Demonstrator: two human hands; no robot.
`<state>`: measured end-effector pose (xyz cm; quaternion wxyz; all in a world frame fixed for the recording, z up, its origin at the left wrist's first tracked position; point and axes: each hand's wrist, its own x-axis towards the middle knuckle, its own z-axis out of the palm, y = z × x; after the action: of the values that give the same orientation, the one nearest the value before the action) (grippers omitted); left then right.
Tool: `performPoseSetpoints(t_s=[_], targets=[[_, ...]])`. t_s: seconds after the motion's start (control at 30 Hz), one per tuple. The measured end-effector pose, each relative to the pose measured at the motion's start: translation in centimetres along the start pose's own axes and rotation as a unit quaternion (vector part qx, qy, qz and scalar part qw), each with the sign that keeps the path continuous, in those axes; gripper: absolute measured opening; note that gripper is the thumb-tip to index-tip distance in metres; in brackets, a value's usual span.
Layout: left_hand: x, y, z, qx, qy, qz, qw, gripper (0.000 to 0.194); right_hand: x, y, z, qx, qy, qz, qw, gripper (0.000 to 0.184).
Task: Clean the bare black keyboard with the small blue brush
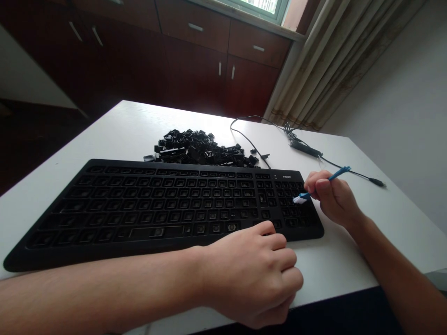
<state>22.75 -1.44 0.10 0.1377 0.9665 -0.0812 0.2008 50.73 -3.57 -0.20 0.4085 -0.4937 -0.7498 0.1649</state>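
A black keyboard [157, 209] with its keycaps taken off lies across the white table [132, 125]. My right hand [333, 197] is closed round a small blue brush [323, 185]; its white bristles touch the keyboard's right end, in the number pad area. My left hand [258, 274] rests curled at the keyboard's front edge, the thumb pressing on the frame near the lower right. The rest of its fingers are folded under and hold nothing I can see.
A heap of loose black keycaps [202, 149] lies behind the keyboard. The keyboard's cable [296, 139] runs over the table's back right. Dark wooden cabinets [195, 56] and a curtain [335, 60] stand behind. The table's near edge is at my forearms.
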Motion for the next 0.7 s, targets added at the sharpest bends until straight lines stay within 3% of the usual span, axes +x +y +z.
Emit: performPoseSetpoints(t_s=[0.7], targets=[[0.03, 0.0, -0.03, 0.006, 0.003, 0.002, 1.0, 0.018, 0.42, -1.0, 0.44, 0.013, -0.048, -0.066, 0.997, 0.022]])
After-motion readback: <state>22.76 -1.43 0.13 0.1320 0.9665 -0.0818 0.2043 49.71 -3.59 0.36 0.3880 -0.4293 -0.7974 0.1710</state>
